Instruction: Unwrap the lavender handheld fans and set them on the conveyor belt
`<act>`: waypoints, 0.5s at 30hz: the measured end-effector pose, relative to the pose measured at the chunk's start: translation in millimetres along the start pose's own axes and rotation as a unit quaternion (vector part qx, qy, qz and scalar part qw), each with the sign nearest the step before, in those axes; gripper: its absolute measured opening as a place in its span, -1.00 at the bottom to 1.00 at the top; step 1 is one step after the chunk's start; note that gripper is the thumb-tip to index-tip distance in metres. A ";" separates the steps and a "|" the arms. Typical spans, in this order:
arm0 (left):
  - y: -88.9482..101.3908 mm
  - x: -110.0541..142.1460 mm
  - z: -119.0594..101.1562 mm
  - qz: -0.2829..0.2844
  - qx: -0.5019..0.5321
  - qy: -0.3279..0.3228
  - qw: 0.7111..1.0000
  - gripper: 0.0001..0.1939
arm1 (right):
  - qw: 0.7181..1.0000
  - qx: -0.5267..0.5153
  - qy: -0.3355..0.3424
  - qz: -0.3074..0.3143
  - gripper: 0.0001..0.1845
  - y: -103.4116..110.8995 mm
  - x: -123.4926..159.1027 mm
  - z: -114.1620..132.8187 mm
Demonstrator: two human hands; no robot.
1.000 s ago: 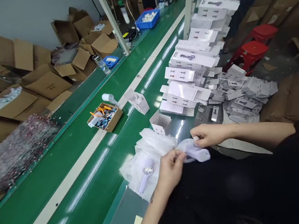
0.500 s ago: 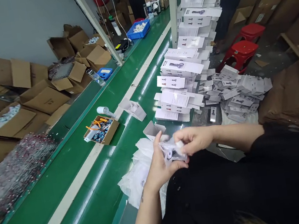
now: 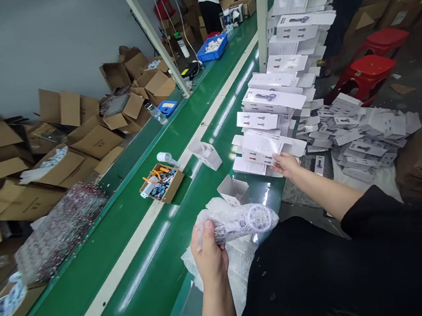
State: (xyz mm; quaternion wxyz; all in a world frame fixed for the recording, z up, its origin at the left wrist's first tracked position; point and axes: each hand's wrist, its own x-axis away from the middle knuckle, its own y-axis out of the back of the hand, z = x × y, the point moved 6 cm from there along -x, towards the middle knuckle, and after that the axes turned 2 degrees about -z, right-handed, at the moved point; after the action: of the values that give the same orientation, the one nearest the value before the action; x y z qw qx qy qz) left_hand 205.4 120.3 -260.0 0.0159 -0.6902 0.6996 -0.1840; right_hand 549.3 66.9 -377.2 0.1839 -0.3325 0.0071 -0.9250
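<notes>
My left hand (image 3: 210, 250) is closed around the handle of a shower head (image 3: 246, 220) wrapped in clear plastic, its round face pointing right. At the near end of the tall stack, my right hand (image 3: 286, 164) pinches the edge of a flattened white printed box (image 3: 262, 145). Below the shower head lies a pile of clear plastic bags (image 3: 237, 267). Just beyond it stands an open white box (image 3: 234, 190), and another white box (image 3: 206, 154) with something white inside sits farther along the green belt (image 3: 138, 253).
A small carton (image 3: 171, 187) holds small parts and orange-handled pliers, with a white shower head (image 3: 166, 158) beside it. Folded boxes (image 3: 365, 129) lie piled at right near red stools (image 3: 368, 73). Open cartons (image 3: 92, 136) line the left; a post (image 3: 263, 18) rises ahead. Other people stand farther off.
My right hand has left the wrapped item and reached forward to the box stack. The left hand now holds the wrapped shower head out lengthwise. The view has shifted left.
</notes>
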 end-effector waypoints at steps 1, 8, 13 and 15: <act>8.8 -2.5 -2.7 -0.020 0.011 0.001 1.000 -0.66 | 1.000 -0.002 0.015 -0.008 -0.84 -2.2 4.0 1.5; 88.7 -29.0 -18.5 -0.125 0.119 -0.012 0.985 -0.63 | 0.924 0.166 0.342 0.038 -0.73 -14.8 57.0 62.9; 116.3 -59.3 -19.7 -0.176 0.171 -0.021 0.969 -0.66 | 0.709 0.332 0.584 0.215 -0.80 -127.1 87.9 90.1; 116.5 -71.9 -19.8 -0.205 0.190 -0.025 0.960 -0.67 | 0.619 0.365 0.618 0.318 -0.87 -189.2 92.5 78.5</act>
State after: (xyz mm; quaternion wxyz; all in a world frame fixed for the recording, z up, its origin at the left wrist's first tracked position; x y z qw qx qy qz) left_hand 91.4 192.5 -290.7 0.1263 -0.8075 0.4943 -0.2959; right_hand 468.5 219.9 -233.8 0.5248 0.4351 -0.1140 -0.7227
